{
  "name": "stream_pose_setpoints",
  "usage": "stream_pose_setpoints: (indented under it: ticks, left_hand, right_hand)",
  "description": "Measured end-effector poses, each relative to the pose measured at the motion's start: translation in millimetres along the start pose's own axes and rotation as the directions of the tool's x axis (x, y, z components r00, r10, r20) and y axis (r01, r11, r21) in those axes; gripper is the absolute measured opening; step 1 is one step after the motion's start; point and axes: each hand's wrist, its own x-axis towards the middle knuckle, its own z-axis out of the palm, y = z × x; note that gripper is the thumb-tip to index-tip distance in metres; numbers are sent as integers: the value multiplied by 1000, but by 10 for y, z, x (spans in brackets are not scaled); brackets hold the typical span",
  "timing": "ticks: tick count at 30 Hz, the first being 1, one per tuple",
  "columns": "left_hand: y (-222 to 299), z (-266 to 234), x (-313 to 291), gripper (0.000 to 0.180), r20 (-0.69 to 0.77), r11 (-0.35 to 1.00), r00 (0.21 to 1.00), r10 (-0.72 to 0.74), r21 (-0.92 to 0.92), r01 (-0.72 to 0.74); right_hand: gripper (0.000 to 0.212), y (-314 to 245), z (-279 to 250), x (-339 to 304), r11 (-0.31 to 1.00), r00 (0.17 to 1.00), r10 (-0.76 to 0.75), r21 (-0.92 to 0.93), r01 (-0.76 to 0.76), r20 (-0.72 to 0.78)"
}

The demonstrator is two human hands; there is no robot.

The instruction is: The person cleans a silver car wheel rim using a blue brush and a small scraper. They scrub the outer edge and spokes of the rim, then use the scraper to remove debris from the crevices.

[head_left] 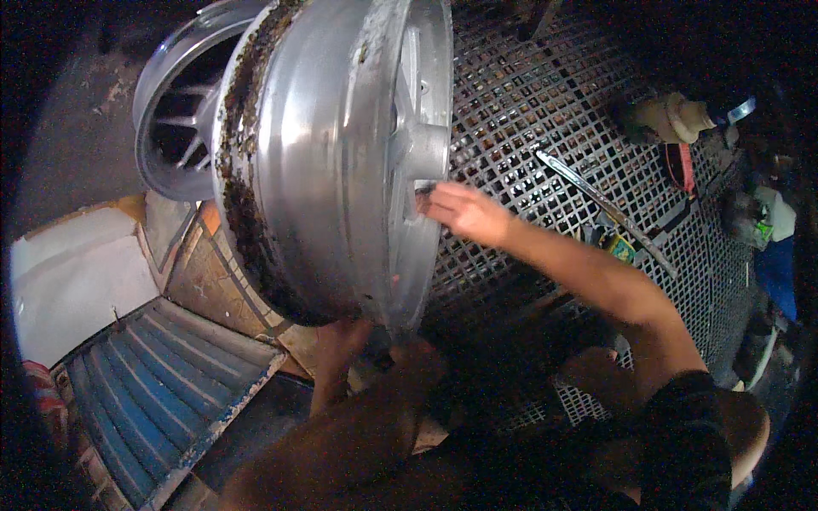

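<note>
A bare silver alloy wheel [319,153] stands on edge in front of me, without a tyre. Dark, crusty dirt runs round its left edge. My right hand [467,215] reaches to its spoked right face, fingers bent and close together beside the hub; whatever they pinch is too blurred to make out. From below, my left hand [345,336] grips the lower edge of the wheel, its fingers mostly hidden by the metal. My knees and forearms lie in shadow beneath it.
A second alloy wheel [175,111] stands behind on the left. Below it are a blue ribbed panel [145,392] and a white surface [77,281]. Metal grating [528,94] covers the right side, bearing a long metal bar [609,213], a green-yellow packet [620,249] and a red-handled item [682,166].
</note>
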Motion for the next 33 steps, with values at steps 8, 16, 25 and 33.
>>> stream_pose_setpoints:
  ticks: [8,16,25,33]
  left_hand:
    - [104,38,42,43,-59,986,987,151,-65,-154]
    - [23,130,3,45,-39,990,990,136,-40,-138]
    - [-44,114,-107,50,-9,995,996,91,-33,-91]
    - [-136,121,-64,54,10,997,998,67,-34,-67]
  right_hand:
    - [39,-624,-228,-175,966,985,125,214,-148,117]
    - [48,-587,-249,-209,978,990,109,167,-123,91]
    - [50,-675,-92,-119,971,989,134,191,-143,59]
    - [50,-1001,-203,13,921,992,119,377,-97,-34]
